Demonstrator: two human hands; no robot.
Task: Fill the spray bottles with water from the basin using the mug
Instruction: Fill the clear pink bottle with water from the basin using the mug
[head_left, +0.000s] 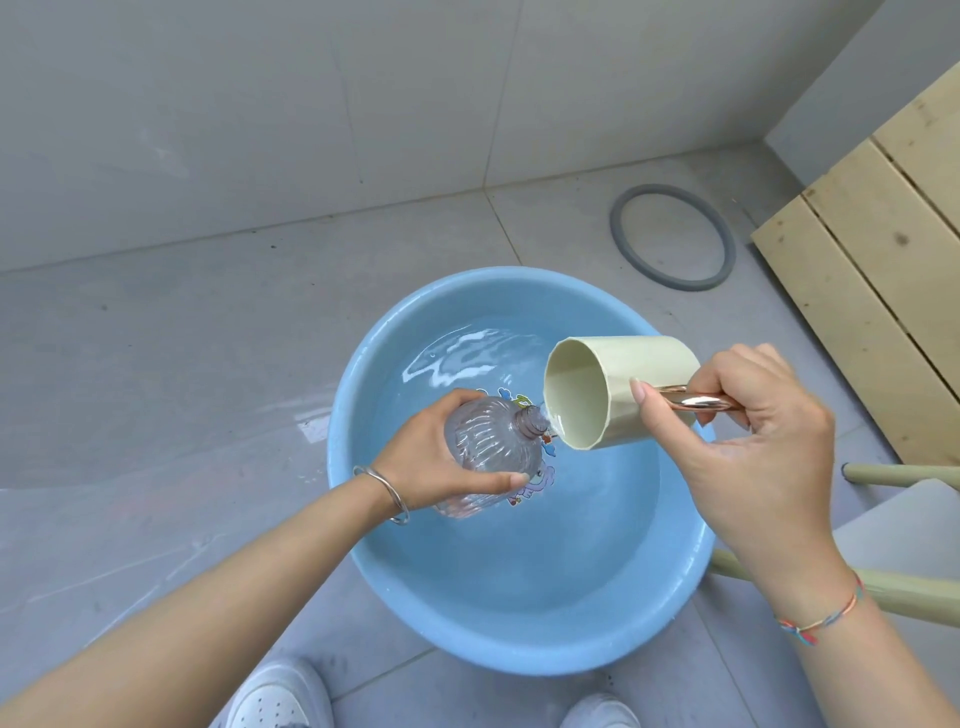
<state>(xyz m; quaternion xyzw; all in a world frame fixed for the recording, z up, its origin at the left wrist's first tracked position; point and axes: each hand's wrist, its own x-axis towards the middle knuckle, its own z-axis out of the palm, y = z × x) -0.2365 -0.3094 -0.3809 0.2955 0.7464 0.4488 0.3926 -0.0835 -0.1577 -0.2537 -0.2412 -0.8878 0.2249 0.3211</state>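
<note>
Pouring at centre frame, the right hand grips one cream mug by its handle with curled fingers, trickling water into one clear ribbed bottle that the left hand clasps, fingers wrapped round it, above one blue basin holding water.

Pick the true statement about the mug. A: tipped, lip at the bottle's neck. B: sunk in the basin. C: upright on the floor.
A: the mug is tilted on its side with its lip at the neck of the clear bottle, both held over the basin.
</note>
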